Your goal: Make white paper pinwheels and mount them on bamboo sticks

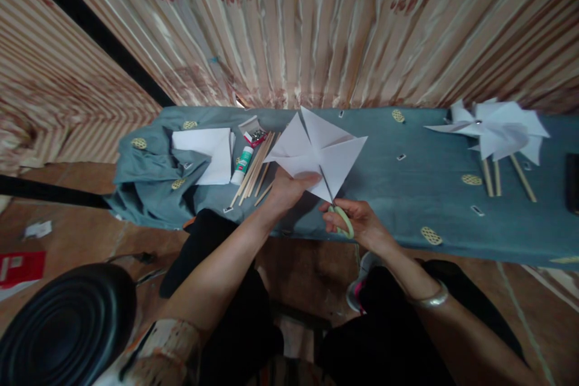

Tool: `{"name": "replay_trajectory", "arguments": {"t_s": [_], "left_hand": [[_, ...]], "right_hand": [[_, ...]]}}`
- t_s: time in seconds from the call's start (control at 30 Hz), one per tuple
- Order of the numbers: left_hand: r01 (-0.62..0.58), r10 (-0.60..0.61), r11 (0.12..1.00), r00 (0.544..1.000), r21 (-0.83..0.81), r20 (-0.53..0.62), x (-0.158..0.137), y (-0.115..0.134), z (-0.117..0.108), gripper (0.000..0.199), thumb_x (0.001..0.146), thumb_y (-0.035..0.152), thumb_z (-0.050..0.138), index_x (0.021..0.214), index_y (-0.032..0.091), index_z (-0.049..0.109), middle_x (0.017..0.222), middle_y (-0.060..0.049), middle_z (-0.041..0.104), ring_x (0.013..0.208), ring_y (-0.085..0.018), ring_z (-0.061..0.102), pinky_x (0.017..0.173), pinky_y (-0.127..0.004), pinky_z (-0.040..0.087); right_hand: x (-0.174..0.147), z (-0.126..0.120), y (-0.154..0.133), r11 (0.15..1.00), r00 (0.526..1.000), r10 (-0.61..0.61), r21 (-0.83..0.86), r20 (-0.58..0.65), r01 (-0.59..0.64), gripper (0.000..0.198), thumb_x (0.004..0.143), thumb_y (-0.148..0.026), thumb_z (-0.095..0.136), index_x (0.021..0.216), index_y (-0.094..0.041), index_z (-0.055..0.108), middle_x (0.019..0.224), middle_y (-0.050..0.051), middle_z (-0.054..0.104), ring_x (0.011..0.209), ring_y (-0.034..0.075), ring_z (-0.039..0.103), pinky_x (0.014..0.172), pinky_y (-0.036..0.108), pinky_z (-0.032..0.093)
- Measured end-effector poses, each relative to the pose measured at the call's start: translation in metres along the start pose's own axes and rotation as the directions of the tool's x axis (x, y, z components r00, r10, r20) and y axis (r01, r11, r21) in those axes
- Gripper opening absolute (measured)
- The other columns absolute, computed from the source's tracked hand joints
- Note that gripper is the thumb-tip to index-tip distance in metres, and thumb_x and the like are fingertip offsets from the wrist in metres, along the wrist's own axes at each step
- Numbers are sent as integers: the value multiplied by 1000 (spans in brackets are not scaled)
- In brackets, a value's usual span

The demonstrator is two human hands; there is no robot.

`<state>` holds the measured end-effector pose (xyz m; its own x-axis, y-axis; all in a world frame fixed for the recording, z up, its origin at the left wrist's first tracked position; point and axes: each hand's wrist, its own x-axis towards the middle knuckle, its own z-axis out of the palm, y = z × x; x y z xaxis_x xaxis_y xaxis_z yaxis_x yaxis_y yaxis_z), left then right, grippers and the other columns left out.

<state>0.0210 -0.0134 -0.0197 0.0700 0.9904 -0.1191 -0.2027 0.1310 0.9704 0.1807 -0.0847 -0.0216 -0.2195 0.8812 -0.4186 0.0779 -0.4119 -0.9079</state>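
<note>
A white paper square [340, 160], slit in from its corners, is held up over the cloth-covered table. My left hand [292, 188] grips its near left side, the thumb lying on top of the paper. In my right hand [357, 217] is a pair of scissors [346, 223] with pale green handles. The blades lie along a slit at the paper's near corner, pointing toward its middle. The fingers of my left hand under the paper are hidden.
Left of the paper lie wooden sticks [253, 175], a glue stick [243, 164], a small open box of metal pins [254, 132] and white paper sheets [208, 148]. Paper pinwheels [506, 132] on sticks rest at the right. A patterned curtain [316, 30] hangs behind the table [407, 193].
</note>
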Motion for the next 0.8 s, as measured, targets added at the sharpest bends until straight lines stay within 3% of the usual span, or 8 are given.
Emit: {"name": "replay_trajectory", "arguments": {"t_s": [0.2,0.6,0.8], "left_hand": [[13,-13,1000,998,11,65,-2,-5,-1,29,54,27,80,77,18,64,75,-2,70,74,-18,62,70,-31,50],[19,-19,1000,999,19,38,-5,-4,-1,25,56,24,80,77,18,68,83,-5,73,77,-20,65,72,-32,52],[25,-25,1000,998,6,60,-5,-5,1,25,54,28,81,71,17,66,76,-3,69,71,-18,60,68,-31,49]], "right_hand": [[0,1,-1,1000,1000,-12,7,-8,12,47,57,-60,83,72,-18,67,55,0,64,51,12,55,51,25,43],[4,6,0,997,998,5,82,-63,1,46,49,-57,88,66,-19,68,50,-1,63,47,11,54,48,24,42],[4,4,3,997,998,-26,73,-63,30,46,54,-57,86,70,-17,70,52,0,64,48,11,54,48,24,41]]}}
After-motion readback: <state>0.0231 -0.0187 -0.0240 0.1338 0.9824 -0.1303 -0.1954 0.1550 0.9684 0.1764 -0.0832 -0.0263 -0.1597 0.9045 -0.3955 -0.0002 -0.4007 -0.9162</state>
